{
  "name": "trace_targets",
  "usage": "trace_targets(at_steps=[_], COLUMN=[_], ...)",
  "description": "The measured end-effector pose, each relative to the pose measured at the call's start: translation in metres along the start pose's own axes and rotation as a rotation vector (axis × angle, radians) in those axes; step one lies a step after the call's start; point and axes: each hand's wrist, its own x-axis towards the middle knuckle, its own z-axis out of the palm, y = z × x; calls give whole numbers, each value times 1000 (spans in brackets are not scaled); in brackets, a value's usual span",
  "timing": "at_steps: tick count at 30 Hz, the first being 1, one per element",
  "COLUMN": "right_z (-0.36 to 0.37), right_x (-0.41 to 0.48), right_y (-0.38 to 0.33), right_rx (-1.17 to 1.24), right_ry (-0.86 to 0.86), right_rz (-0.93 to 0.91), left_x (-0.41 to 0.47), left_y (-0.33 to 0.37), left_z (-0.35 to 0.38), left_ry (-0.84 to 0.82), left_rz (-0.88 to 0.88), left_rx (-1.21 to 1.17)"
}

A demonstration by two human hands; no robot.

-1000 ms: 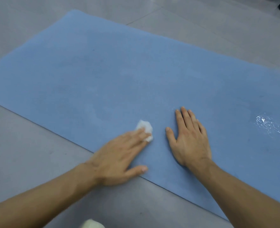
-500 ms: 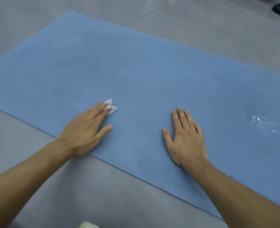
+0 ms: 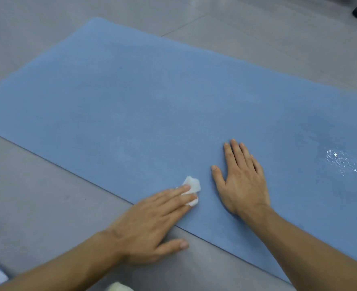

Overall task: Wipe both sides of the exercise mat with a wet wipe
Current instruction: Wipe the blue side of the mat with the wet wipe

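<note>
The left hand (image 3: 152, 223) is laid palm down across the near edge of the blue exercise mat (image 3: 152, 101), its thumb spread over the grey floor (image 3: 37, 196), its straight fingers pressed flat on a crumpled wet wipe (image 3: 192, 186) lying on the mat. Just beside the wipe, the right hand (image 3: 242, 181) is spread flat on the mat, nothing grasped, fingers pointed away. Farther right, a shiny wet patch (image 3: 341, 162) is seen
</note>
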Motion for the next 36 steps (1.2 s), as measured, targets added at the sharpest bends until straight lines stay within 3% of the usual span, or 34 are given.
trace_targets(at_steps=[3,16,21,28,36], right_z=[0,1,9,11,11], right_x=[0,0,2,4,1], right_y=[1,-6,-59,-77,-80], right_rx=[-3,31,72,74,42], right_ry=[-6,-55,-58,-47,-27], right_rz=[-2,18,-97,-130,-118], left_x=[-7,-47,-46,-49,-68], left_y=[-5,-114,-88,-28,-100], left_z=[-1,-45,-30,-10,-35], left_ry=[23,170,132,41,155], left_rz=[-50,-696,-608,-262,-589], left_rx=[14,89,-5,57,86])
